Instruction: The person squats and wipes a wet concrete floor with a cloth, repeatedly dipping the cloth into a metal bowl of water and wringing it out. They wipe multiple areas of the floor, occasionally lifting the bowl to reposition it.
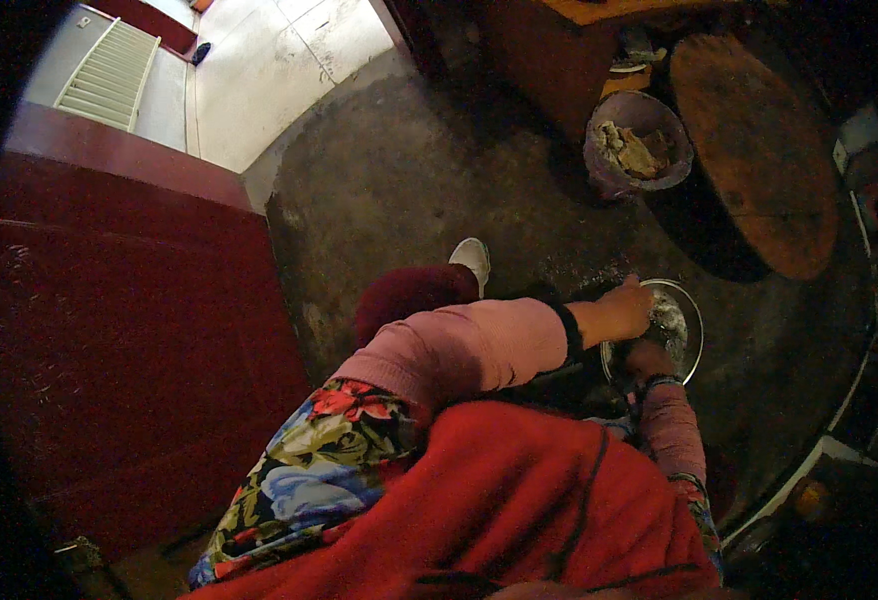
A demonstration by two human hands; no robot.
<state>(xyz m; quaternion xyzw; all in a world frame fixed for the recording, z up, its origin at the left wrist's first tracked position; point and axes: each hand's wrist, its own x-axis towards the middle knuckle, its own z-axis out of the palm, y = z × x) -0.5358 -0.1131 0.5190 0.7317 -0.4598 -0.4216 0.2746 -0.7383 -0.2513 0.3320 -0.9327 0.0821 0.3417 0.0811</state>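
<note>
A round basin with a pale, shiny rim [700,324] sits low in front of me, to the right. Whitish material [668,324] lies inside it, too dim to name. My left hand [622,309] reaches across to the basin's near left edge, knuckles bent and fingertips hidden. Lower down, my right hand [652,360] is inside the basin in shadow, its fingers too dark to make out. Both arms wear pink sleeves, with a patterned floral cloth above them. Red clothing [514,480] covers my front.
A lined waste bin [605,176] with crumpled scraps stands beyond the basin, beside a large round brown wooden board or tabletop [758,157]. A dark red panel [138,330] rises at left. A white radiator [108,71] is farther back. My shoe [471,259] rests on the dark floor [409,180].
</note>
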